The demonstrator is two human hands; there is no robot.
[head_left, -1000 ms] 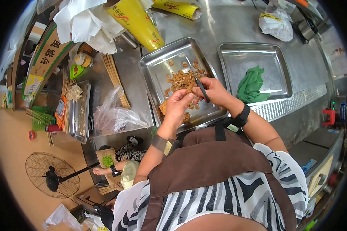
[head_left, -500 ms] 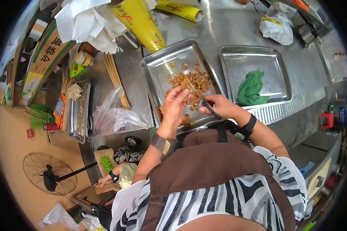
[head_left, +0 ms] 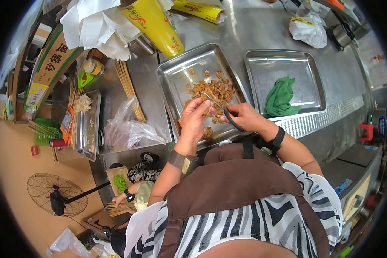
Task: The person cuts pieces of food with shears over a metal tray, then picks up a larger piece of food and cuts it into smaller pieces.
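Observation:
My left hand [head_left: 193,121] pinches a brown piece of food [head_left: 209,102] over the near part of a steel tray [head_left: 178,71]. In my right hand [head_left: 250,118] is a pair of scissors [head_left: 232,120] with black handles, its blades pointing up and left across the piece at my left fingertips. Small cut brown pieces [head_left: 223,89] are heaped in the middle of the tray under both hands. A larger brown piece [head_left: 207,132] lies at the tray's near side, close to my left wrist.
A second steel tray [head_left: 262,64] on the right holds a green cloth [head_left: 281,98]. Left are a clear plastic bag [head_left: 131,129], wooden skewers [head_left: 128,86] and a narrow tray [head_left: 91,137]. A yellow roll [head_left: 155,26] lies behind. Another person's hand [head_left: 119,199] holds skewers below left.
The scissors have swung so their blades now reach over the piece at my left fingertips. My right hand has shifted slightly upward; my left hand stays nearly in place.

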